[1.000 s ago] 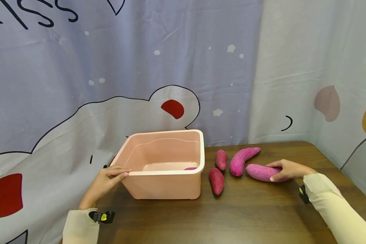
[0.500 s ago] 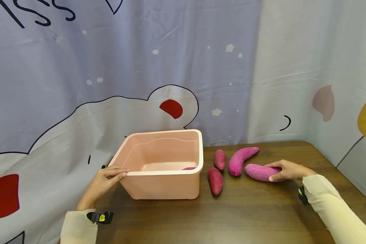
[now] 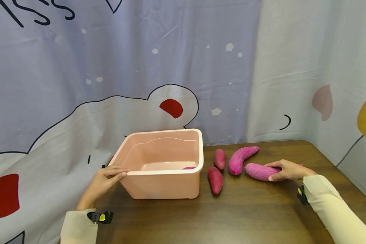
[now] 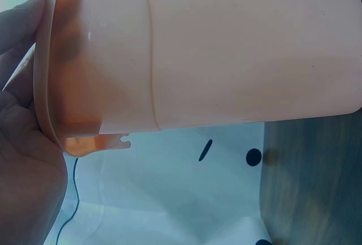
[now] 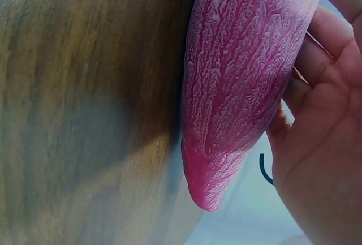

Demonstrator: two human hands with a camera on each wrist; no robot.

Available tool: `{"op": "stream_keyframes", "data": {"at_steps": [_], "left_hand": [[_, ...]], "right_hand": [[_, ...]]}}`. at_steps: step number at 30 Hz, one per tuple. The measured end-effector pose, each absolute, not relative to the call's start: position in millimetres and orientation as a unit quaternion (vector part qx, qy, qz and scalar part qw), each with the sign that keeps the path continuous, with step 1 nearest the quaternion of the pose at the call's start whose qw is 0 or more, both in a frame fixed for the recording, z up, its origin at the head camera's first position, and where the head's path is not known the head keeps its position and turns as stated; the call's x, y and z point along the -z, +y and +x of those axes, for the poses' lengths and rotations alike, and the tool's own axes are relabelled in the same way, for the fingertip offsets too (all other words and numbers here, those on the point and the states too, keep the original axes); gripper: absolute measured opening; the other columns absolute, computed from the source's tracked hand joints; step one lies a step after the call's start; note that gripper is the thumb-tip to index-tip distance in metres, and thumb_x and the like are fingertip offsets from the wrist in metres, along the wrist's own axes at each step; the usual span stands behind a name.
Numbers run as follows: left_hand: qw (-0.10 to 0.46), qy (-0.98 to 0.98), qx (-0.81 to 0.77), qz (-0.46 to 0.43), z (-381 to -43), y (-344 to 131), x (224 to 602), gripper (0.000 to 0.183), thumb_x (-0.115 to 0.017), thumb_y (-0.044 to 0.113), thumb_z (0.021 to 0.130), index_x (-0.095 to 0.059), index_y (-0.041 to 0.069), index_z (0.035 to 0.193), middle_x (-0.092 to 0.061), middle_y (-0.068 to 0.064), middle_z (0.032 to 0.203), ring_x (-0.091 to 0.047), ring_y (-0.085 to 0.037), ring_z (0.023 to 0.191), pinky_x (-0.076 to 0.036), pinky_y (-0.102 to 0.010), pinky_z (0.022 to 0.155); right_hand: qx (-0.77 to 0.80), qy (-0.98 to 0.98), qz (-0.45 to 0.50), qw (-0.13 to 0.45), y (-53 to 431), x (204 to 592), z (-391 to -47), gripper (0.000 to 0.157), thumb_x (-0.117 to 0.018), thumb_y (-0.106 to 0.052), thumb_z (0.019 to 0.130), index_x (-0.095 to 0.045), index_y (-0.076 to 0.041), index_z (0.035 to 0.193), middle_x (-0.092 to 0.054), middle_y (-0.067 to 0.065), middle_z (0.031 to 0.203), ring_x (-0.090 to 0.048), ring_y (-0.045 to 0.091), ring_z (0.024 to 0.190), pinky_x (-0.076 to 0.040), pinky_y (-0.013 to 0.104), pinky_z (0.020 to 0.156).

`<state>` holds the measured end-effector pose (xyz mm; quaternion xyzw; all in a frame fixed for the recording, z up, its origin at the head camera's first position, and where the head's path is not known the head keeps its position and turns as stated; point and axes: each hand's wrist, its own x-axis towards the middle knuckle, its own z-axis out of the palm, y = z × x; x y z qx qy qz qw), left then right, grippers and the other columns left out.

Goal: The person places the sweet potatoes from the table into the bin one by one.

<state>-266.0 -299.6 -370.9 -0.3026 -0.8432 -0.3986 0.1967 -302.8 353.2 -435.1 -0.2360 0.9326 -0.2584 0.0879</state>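
Note:
My left hand grips the near left corner of a pink plastic basin, fingers over its rim. The left wrist view shows the basin's outer wall close up. My right hand holds a large light-purple sweet potato from above, thumb on the near side. In the right wrist view this sweet potato lies along the wooden table, its tapered tip pointing back towards the wrist. Inside the basin, part of a pink-purple thing shows above the near rim; the rest is hidden.
Between the basin and my right hand lie a curved purple sweet potato and two smaller red ones, one behind and one nearer. A printed curtain hangs behind the wooden table.
The far tip of the held sweet potato now shows behind my right hand, where it was hidden before. Both hands stay in place; the head view has shifted slightly.

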Motion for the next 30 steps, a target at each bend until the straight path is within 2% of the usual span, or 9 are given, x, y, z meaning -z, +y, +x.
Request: {"op": "stream_keyframes", "data": {"at_steps": [6,12,15,18,22,25,30], "left_hand": [[0.197,-0.848,0.392,-0.298,-266.5,-298.8,371.7,0.018,-0.069,-0.004,0.083,-0.075,0.001,0.099,-0.072,-0.013,0.099,-0.057,0.009,0.097,-0.046,-0.007,0.080],[0.197,-0.842,0.397,-0.306,-266.9,-298.8,372.3,0.018,-0.069,-0.005,0.083,-0.075,0.000,0.099,-0.070,-0.019,0.098,-0.058,0.008,0.098,-0.046,-0.007,0.081],[0.199,-0.841,0.397,-0.310,-267.0,-299.4,371.6,0.018,-0.069,-0.006,0.083,-0.075,0.000,0.099,-0.071,-0.017,0.098,-0.059,0.008,0.097,-0.047,-0.008,0.080],[0.198,-0.840,0.400,-0.308,-267.1,-300.2,370.2,0.018,-0.069,-0.006,0.083,-0.075,-0.001,0.098,-0.072,-0.010,0.099,-0.059,0.008,0.097,-0.047,-0.008,0.079],[0.196,-0.842,0.401,-0.302,-266.9,-300.5,369.4,0.017,-0.069,-0.005,0.083,-0.075,0.000,0.099,-0.072,-0.004,0.100,-0.059,0.008,0.096,-0.047,-0.008,0.078],[0.197,-0.845,0.396,-0.300,-266.9,-300.7,369.6,0.017,-0.069,-0.004,0.084,-0.075,-0.001,0.100,-0.072,-0.006,0.100,-0.059,0.009,0.096,-0.047,-0.008,0.078],[0.202,-0.849,0.387,-0.298,-266.7,-300.0,370.5,0.017,-0.069,-0.004,0.083,-0.075,-0.001,0.099,-0.072,-0.012,0.099,-0.058,0.010,0.096,-0.046,-0.007,0.079]], "right_hand": [[0.250,0.937,-0.229,0.085,354.0,435.5,-300.9,0.057,-0.075,-0.035,0.082,-0.061,0.000,0.125,-0.066,0.017,0.117,-0.054,0.006,0.096,-0.046,0.021,0.079],[0.238,0.943,-0.221,0.078,350.7,432.5,-302.0,0.055,-0.077,-0.034,0.080,-0.064,0.000,0.122,-0.067,0.018,0.114,-0.057,0.017,0.100,-0.048,0.029,0.082],[0.234,0.945,-0.213,0.077,348.6,429.2,-303.1,0.056,-0.078,-0.034,0.079,-0.065,-0.001,0.121,-0.068,0.017,0.114,-0.057,0.020,0.101,-0.048,0.033,0.084],[0.234,0.945,-0.215,0.074,346.5,425.5,-304.3,0.056,-0.077,-0.035,0.079,-0.065,0.000,0.121,-0.068,0.016,0.112,-0.058,0.020,0.100,-0.048,0.033,0.083],[0.238,0.946,-0.209,0.069,345.5,420.1,-304.6,0.057,-0.077,-0.037,0.079,-0.065,-0.002,0.122,-0.069,0.013,0.110,-0.056,0.015,0.095,-0.047,0.026,0.079],[0.240,0.947,-0.203,0.068,344.7,415.9,-304.7,0.058,-0.077,-0.038,0.079,-0.065,-0.003,0.123,-0.069,0.012,0.111,-0.056,0.013,0.093,-0.047,0.024,0.078],[0.242,0.946,-0.204,0.069,342.9,411.2,-303.8,0.058,-0.076,-0.040,0.080,-0.064,-0.004,0.123,-0.068,0.015,0.114,-0.057,0.016,0.097,-0.048,0.029,0.080]]}}
